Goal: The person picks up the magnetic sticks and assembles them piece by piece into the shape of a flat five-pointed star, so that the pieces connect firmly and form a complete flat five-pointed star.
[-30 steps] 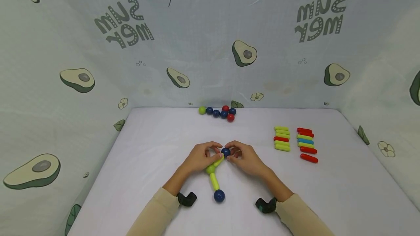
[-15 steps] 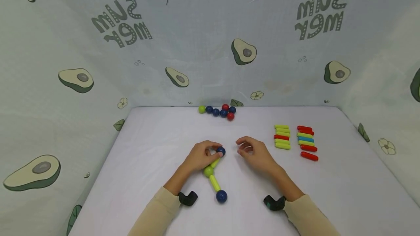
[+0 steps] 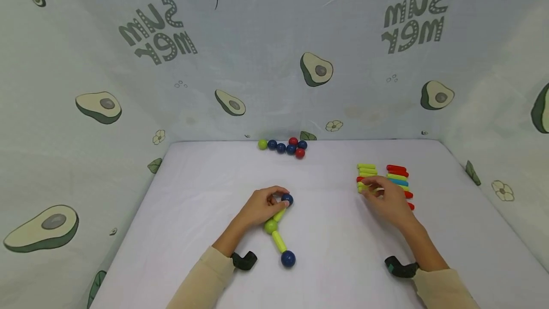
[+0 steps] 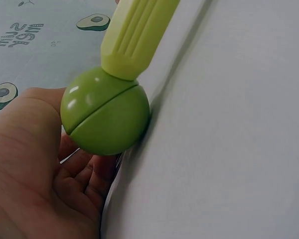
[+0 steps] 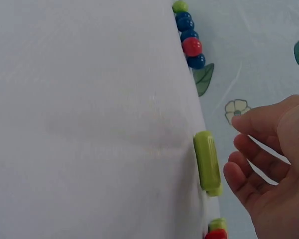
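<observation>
My left hand (image 3: 261, 206) pinches a dark blue ball (image 3: 288, 199) between thumb and fingers. That ball sits on a yellow-green rod (image 3: 279, 215) joined to a green ball (image 3: 270, 226). From the green ball a second yellow-green rod (image 3: 279, 242) runs to another dark blue ball (image 3: 288, 258) nearer the front. The left wrist view shows the green ball up close beside the palm. My right hand (image 3: 389, 201) is over the rods at the right, partly covering them. In the right wrist view its fingers are loosely bent, apart from a yellow-green rod (image 5: 207, 161).
Two columns of short rods lie at the right: a left one of yellow-green rods (image 3: 366, 166) with a red one, and a right one with red rods (image 3: 396, 168). Several loose balls, including a red ball (image 3: 300, 153), sit along the back edge of the white table (image 3: 206, 170).
My right hand has let go of the joined pieces and moved right to the rods. The left hand still holds the blue ball, with the joined pieces shifted slightly left.
</observation>
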The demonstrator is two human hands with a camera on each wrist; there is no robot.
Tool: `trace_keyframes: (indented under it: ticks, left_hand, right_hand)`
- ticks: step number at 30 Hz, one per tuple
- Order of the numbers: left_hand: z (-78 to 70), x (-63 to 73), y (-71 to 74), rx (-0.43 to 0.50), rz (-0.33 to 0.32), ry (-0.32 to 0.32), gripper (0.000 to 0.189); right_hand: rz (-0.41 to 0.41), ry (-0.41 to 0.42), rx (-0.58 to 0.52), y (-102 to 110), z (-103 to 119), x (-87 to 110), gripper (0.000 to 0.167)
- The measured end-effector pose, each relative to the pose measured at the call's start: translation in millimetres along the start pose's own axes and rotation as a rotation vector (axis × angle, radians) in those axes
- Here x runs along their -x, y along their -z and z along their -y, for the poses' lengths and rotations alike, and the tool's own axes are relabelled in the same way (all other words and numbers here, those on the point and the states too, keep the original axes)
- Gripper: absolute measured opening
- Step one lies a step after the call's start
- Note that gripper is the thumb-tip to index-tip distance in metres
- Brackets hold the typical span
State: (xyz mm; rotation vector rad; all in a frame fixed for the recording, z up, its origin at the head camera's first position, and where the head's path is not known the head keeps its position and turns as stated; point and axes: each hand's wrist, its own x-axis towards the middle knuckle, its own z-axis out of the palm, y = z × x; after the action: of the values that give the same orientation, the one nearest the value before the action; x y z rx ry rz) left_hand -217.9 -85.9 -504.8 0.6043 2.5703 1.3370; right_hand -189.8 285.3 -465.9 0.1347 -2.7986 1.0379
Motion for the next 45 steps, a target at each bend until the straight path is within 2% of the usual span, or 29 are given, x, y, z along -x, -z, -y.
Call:
trace_keyframes:
  ticks: [5,10,15,25,29,37,45]
  left_hand:
    - [-0.5,0.5,2.0,0.000,0.004,-0.016,0.037]
    - [-0.6,1.4,2.7,-0.001,0.014,-0.024,0.039]
    - [-0.6,2.1,2.5,0.001,0.021,-0.025,0.037]
    - [-1.3,3.4,3.6,0.021,0.034,-0.031,0.038]
    - [-0.5,3.5,3.9,0.035,0.035,-0.033,0.040]
    - [1.4,3.2,2.7,0.046,0.022,-0.038,0.039]
    - [0.6,3.0,1.6,0.012,0.027,-0.054,0.039]
  right_hand:
    - [0.007,0.000,0.065,6,-11,1.1,0.034]
    - [0.044,-0.011,0.114,7,-15,1.7,0.036]
    - [0.065,0.011,0.136,5,-17,2.5,0.035]
    - [0.107,0.004,0.110,-4,-14,1.4,0.032]
    - [0.126,0.024,0.087,-11,-7,-0.4,0.032]
    - [0.139,0.118,0.017,-37,12,-6.5,0.027]
    - [0.201,0.134,-0.038,-59,40,-6.7,0.027]
